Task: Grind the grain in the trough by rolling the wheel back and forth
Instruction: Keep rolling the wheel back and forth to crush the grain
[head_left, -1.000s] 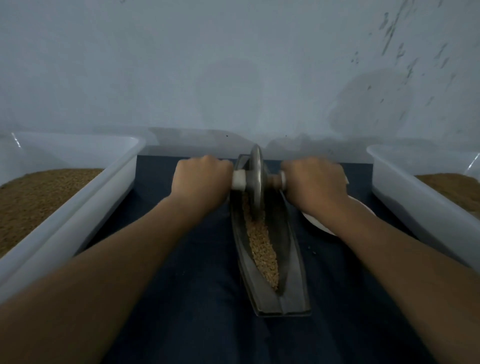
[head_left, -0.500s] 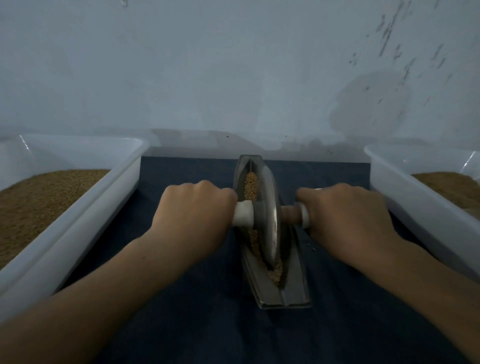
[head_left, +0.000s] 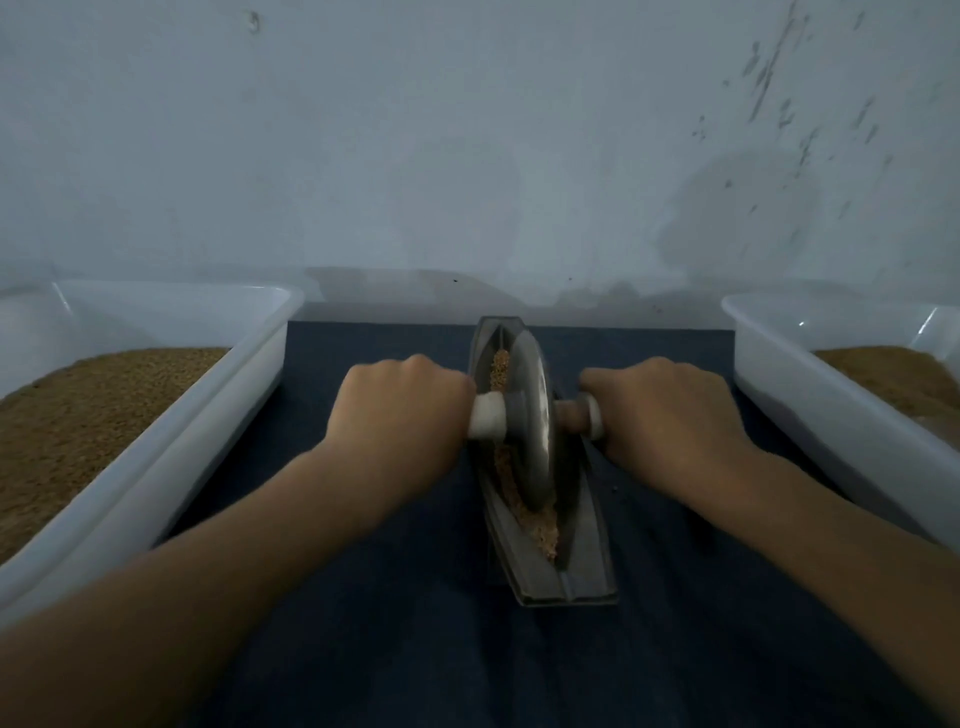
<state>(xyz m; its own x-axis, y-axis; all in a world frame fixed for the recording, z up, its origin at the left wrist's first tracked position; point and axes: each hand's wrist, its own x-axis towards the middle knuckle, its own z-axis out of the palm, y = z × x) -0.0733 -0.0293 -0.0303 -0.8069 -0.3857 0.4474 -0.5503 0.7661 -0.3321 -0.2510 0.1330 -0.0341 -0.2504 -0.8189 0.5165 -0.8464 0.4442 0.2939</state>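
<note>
Standing mid-trough (head_left: 587, 566), the wheel (head_left: 535, 415) sits between both hands — left (head_left: 402, 410), right (head_left: 670, 415) — fingers wrapped around its axle handles.

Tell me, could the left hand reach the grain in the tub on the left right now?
Probably yes, but not while it works. The left hand is closed round the handle of the wheel. The tub sits open-topped just beside it, with nothing between, so letting go would free the way to its grain.

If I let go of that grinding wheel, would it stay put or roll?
The wheel stands on its thin edge in the curved trough, so it would probably roll. Looks metal, likely heavy. Without both hands it might tip sideways.
</note>
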